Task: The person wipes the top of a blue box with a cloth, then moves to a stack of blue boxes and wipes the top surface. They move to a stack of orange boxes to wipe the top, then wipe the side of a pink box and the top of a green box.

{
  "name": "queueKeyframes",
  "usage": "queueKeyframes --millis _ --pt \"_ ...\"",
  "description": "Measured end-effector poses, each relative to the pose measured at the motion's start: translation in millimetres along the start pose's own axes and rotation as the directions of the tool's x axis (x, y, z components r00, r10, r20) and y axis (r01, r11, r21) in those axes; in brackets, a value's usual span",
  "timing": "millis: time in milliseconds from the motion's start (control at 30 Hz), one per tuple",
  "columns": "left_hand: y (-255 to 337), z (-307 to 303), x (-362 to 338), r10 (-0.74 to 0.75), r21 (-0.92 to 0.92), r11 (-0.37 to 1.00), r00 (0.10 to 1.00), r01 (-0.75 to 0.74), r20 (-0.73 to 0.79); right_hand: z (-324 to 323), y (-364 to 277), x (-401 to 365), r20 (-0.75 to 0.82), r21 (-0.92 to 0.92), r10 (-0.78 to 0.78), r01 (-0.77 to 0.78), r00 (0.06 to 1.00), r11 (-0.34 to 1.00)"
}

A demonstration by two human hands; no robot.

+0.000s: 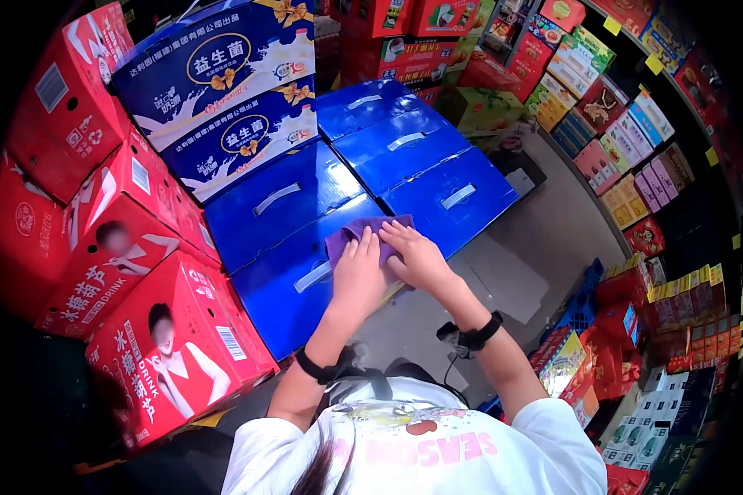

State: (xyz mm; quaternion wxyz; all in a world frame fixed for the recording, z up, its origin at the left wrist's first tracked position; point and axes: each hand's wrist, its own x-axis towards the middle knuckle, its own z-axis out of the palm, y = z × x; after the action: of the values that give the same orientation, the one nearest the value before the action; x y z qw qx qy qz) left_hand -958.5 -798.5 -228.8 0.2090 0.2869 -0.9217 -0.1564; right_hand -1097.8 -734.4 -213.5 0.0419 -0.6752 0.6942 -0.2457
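A folded purple cloth (pixel 344 241) lies over the near edge of the blue cartons, and both hands are on it. My left hand (pixel 359 276) presses on its left part, fingers together and pointing away from me. Beside it, my right hand (pixel 421 260) holds the right part, with fingers over the cloth and the thumb toward the left hand. Under and around the cloth are glossy blue cartons (pixel 276 268) with white carry handles. One white handle (pixel 312 276) is just left of my left hand. The cloth's underside is hidden.
Red drink cartons (pixel 182 346) are stacked at left. Upright blue-and-white cartons (pixel 223 70) stand behind the flat blue ones. To the right runs a grey floor aisle (pixel 512 272), bordered by shelves of boxed goods (pixel 615 148). More boxes (pixel 611 330) stand low at right.
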Motion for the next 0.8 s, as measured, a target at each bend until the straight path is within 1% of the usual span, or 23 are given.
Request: queueKeyframes --millis 67,133,233,267,333,400,433,467,533,567,667,733,800 --pt "11.1 -10.3 -18.4 0.047 -0.055 0.998 0.997 -0.043 0.062 -11.8 -8.3 -19.1 0.050 0.018 -0.002 0.001 0.999 1.000" --pt "22.9 -12.7 -32.1 0.075 -0.067 0.995 0.991 -0.068 0.114 -18.4 -14.4 -40.4 0.072 -0.019 -0.021 0.022 0.997 1.000" --pt "40.2 -12.8 -30.0 0.045 -0.117 0.993 0.982 -0.023 0.184 -32.8 -9.1 -53.2 0.097 -0.010 -0.008 0.009 0.995 1.000" --pt "43.9 -10.2 -22.8 0.064 -0.144 0.989 0.984 -0.040 0.168 -35.2 -0.3 -53.2 0.100 -0.020 -0.008 0.010 0.995 1.000" --pt "49.9 2.3 -6.1 0.047 -0.104 0.994 0.991 -0.033 0.128 -40.6 21.6 -44.8 0.088 -0.012 -0.041 0.042 0.995 0.999" --pt "57.8 7.9 11.8 -0.033 -0.107 0.993 0.990 0.047 0.135 -44.8 40.7 -31.0 0.091 0.060 -0.082 0.077 0.992 0.995" --pt "56.8 13.9 19.8 -0.036 -0.152 0.987 0.994 0.051 0.100 -45.3 48.9 -23.8 0.090 0.060 -0.064 0.059 0.994 0.996" --pt "56.8 16.1 28.4 -0.052 -0.150 0.986 0.993 0.068 0.108 -46.3 56.5 -16.3 0.075 0.053 -0.072 0.069 0.995 0.996" --pt "64.0 17.7 42.5 -0.104 -0.151 0.982 0.992 0.115 0.078 -44.6 72.9 -8.9 0.020 0.025 -0.160 0.159 0.987 0.987" --pt "67.1 20.6 44.4 -0.129 -0.150 0.979 0.990 0.137 0.061 -46.0 77.7 -9.3 0.031 0.041 -0.180 0.179 0.983 0.983" --pt "88.9 27.1 41.8 -0.170 -0.135 0.975 0.983 0.179 0.075 -55.4 96.0 -23.0 0.070 0.152 -0.247 0.234 0.966 0.960" --pt "113.4 29.7 35.8 -0.188 -0.105 0.974 0.977 0.199 0.100 -68.8 107.6 -34.8 0.083 0.146 -0.324 0.310 0.942 0.940" --pt "139.0 36.8 34.1 -0.218 -0.078 0.972 0.975 0.221 0.044 -86.9 118.3 -40.8 0.077 0.222 -0.373 0.349 0.925 0.910"
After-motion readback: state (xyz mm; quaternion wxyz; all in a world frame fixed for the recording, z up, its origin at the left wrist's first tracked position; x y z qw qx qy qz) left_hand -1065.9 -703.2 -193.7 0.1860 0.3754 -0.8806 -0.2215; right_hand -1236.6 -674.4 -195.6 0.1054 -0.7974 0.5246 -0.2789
